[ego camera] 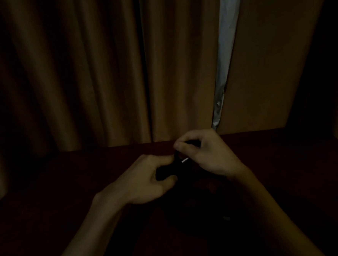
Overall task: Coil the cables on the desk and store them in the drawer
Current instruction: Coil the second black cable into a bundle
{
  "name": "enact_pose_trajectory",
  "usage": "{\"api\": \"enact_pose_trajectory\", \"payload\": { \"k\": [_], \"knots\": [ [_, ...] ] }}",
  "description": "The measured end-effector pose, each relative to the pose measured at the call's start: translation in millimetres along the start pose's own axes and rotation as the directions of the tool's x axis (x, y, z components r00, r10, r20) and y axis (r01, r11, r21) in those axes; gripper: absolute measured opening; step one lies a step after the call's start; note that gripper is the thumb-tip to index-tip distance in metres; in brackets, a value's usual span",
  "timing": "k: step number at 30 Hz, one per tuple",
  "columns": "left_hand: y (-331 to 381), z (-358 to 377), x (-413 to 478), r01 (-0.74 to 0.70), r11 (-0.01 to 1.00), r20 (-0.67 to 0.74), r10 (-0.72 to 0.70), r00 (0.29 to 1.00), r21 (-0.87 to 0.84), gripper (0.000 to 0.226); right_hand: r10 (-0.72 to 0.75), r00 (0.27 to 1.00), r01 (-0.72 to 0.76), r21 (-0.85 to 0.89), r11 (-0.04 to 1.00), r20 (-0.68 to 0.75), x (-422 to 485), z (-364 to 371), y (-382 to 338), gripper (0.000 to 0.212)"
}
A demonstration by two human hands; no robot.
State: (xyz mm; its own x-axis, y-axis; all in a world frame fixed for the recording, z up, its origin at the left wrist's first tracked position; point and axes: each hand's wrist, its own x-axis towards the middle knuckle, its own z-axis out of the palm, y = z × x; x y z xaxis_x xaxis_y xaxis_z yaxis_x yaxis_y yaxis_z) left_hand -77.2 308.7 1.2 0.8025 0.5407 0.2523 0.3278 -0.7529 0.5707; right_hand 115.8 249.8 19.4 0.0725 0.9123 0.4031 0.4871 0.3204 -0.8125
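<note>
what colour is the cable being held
Black cable, silvery plug tip; head view.

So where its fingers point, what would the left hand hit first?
Probably the right hand, just beyond the black cable bundle that both hands grip; the dim picture leaves depth uncertain.

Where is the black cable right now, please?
In the head view, the black cable is centre frame over the desk, held between the left hand and right hand.

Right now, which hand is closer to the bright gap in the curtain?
Right. The right hand is just below the lower end of the gap. The left hand is lower and farther left. Both grip the cable.
</note>
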Motion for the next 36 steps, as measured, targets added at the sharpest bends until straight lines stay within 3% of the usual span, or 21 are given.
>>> {"api": "enact_pose_trajectory", "payload": {
  "k": [4, 8, 12, 15, 18, 22, 24, 26, 29, 31, 33, 36],
  "knots": [
    [15.6, 3.9, -1.0, -0.054, 0.994, 0.014, 0.056, 0.998, -0.095, 0.014, 0.019, 0.996, -0.034, 0.183, 0.983, 0.082, 0.8, -8.2, 9.8, 0.013],
    [23.0, 8.7, -1.1, -0.114, 0.952, -0.037, 0.108, 0.993, -0.284, 0.026, 0.131, 0.958, -0.245, 0.486, 0.839, 0.257, 1.4, -13.1, 17.9, 0.019],
    [19.9, 7.3, -0.1, -0.174, 0.873, -0.182, 0.100, 0.978, -0.456, 0.029, 0.214, 0.939, -0.338, 0.595, 0.729, 0.270, 6.1, 0.6, 30.8, 0.021],
    [12.3, 6.9, 2.7, -0.147, 0.840, -0.311, -0.028, 0.950, -0.522, 0.043, 0.267, 0.939, -0.342, 0.518, 0.784, 0.216, 6.4, 12.8, 25.5, 0.010],
    [1.8, 8.8, 5.5, -0.019, 0.889, -0.401, -0.187, 0.897, -0.457, 0.033, 0.267, 0.950, -0.308, 0.346, 0.886, 0.162, 5.9, 25.1, 16.0, 0.027],
    [-3.9, 15.7, 10.6, 0.119, 0.961, -0.529, -0.237, 0.815, -0.248, 0.026, 0.313, 0.938, -0.347, 0.382, 0.856, 0.152, 6.3, 32.9, 15.5, 0.026],
    [-2.8, 16.1, 11.6, 0.170, 0.977, -0.622, -0.211, 0.754, -0.126, 0.020, 0.290, 0.934, -0.356, 0.475, 0.805, 0.208, 7.1, 34.5, 11.2, 0.021],
    [-5.4, 13.8, 10.2, 0.206, 0.978, -0.683, -0.177, 0.709, -0.039, 0.036, 0.291, 0.925, -0.379, 0.525, 0.762, 0.246, 6.7, 38.4, 6.8, 0.021],
    [-13.4, 14.4, 8.7, 0.154, 0.975, -0.708, 0.003, 0.706, 0.158, 0.052, 0.305, 0.930, -0.367, 0.504, 0.782, 0.203, 2.1, 49.0, -5.1, 0.034],
    [-14.8, 17.4, 8.3, 0.109, 0.949, -0.692, 0.135, 0.709, 0.297, 0.047, 0.289, 0.950, -0.308, 0.523, 0.795, 0.120, -0.7, 55.8, -7.1, 0.033],
    [-12.7, 15.7, 8.9, 0.097, 0.955, -0.675, 0.125, 0.727, 0.280, 0.040, 0.273, 0.959, -0.269, 0.532, 0.803, 0.074, -2.9, 55.2, -7.5, 0.032],
    [-11.4, 5.5, 8.1, 0.020, 0.996, -0.566, -0.065, 0.822, -0.086, 0.032, 0.219, 0.973, -0.226, 0.483, 0.846, 0.072, -2.3, 44.1, -5.3, 0.034]
  ]
}}
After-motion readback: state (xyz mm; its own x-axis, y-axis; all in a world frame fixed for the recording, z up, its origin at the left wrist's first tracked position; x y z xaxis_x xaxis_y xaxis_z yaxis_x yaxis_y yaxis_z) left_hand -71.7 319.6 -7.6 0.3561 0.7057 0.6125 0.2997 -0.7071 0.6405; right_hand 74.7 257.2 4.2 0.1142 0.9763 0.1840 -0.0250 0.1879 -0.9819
